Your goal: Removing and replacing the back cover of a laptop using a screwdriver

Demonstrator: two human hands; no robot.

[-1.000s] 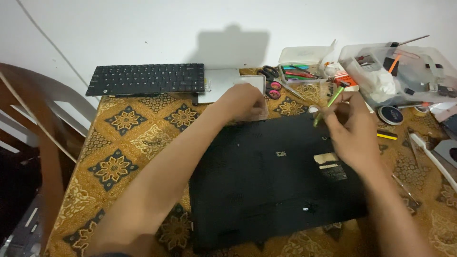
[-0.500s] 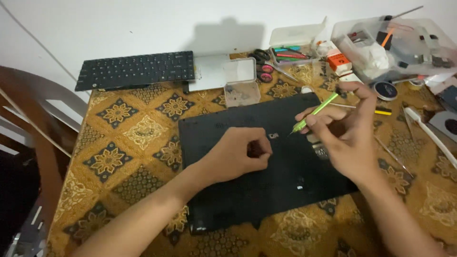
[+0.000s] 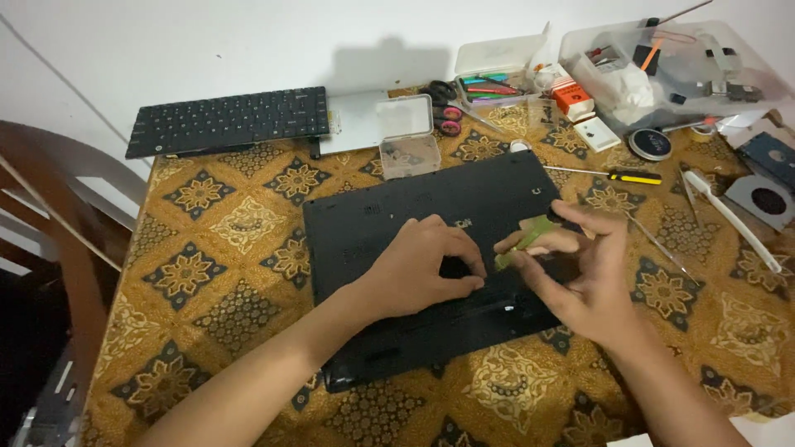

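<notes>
A black laptop base (image 3: 373, 223) lies upside down on a patterned brown and gold tablecloth (image 3: 224, 240). My left hand (image 3: 418, 269) rests on its middle with thumb and forefinger pinched together; whether something small is between them I cannot tell. My right hand (image 3: 580, 265) hovers just to the right, holding a green-handled screwdriver (image 3: 523, 238) that points down toward the left hand's fingertips.
A black keyboard (image 3: 228, 120) and a small clear plastic box (image 3: 407, 136) lie at the back. Scissors (image 3: 443, 103), clear bins of parts (image 3: 671, 62), a yellow-handled screwdriver (image 3: 613, 175), a fan (image 3: 766, 199) and white tweezers (image 3: 729, 217) crowd the right. A wooden chair (image 3: 66, 240) stands left.
My left hand came back from the clear box onto the laptop base. My right hand brought the green screwdriver down and left, next to it.
</notes>
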